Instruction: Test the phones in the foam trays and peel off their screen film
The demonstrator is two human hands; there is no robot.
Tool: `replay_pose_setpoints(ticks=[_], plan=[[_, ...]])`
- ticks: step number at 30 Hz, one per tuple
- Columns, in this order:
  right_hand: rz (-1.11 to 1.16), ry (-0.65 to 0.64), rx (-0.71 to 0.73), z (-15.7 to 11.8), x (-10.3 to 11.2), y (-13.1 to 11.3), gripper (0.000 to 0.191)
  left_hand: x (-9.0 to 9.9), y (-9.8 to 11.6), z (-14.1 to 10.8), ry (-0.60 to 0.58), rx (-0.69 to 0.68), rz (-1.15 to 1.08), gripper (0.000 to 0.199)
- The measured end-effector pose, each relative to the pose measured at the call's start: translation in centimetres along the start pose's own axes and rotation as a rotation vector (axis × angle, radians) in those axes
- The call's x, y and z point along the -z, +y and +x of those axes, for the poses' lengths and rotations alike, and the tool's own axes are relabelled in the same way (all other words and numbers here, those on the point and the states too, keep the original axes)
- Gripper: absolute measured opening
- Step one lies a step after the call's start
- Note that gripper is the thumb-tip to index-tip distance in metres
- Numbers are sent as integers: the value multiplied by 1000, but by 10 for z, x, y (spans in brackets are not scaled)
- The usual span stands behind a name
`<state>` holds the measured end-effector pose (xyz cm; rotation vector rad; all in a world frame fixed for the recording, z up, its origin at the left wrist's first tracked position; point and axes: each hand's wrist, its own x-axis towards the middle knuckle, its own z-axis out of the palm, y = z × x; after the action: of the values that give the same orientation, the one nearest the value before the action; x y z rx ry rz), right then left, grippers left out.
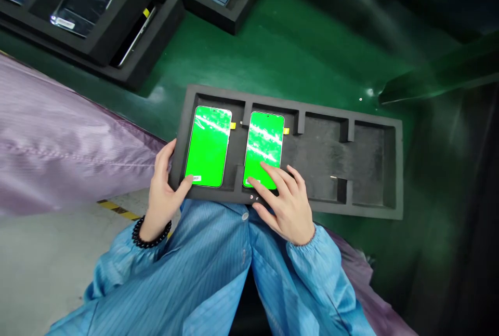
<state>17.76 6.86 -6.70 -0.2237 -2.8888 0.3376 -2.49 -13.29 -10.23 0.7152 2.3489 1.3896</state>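
A long dark foam tray [296, 205] lies in front of me, with two smartphones in its left compartments. Both screens glow bright green; each phone has a white label near its bottom and a yellow tab on its right side. My left hand [166, 190] grips the tray's left end, fingers along the outer side and thumb reaching over to the lower corner of the left phone [208, 149]. Spread fingers of my right hand [288, 198] rest on the lower part of the right phone [265, 133], partly covering its label.
At the upper left, stacked foam trays [136, 19] hold more phones with dark screens. Another foam tray [230, 16] with phones stands at the top middle. The work surface [312, 50] is green. Pinkish-purple fabric [78, 144] hangs at the left.
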Motion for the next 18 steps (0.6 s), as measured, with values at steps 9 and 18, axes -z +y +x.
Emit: replay_pose_setpoints(ticks=[9, 18], plan=[[15, 1, 10, 1, 1, 0, 42, -3, 5, 2, 28, 51, -122, 70], [13, -15, 7, 2, 2, -1, 41, -3, 3, 3, 51, 55, -253, 77]])
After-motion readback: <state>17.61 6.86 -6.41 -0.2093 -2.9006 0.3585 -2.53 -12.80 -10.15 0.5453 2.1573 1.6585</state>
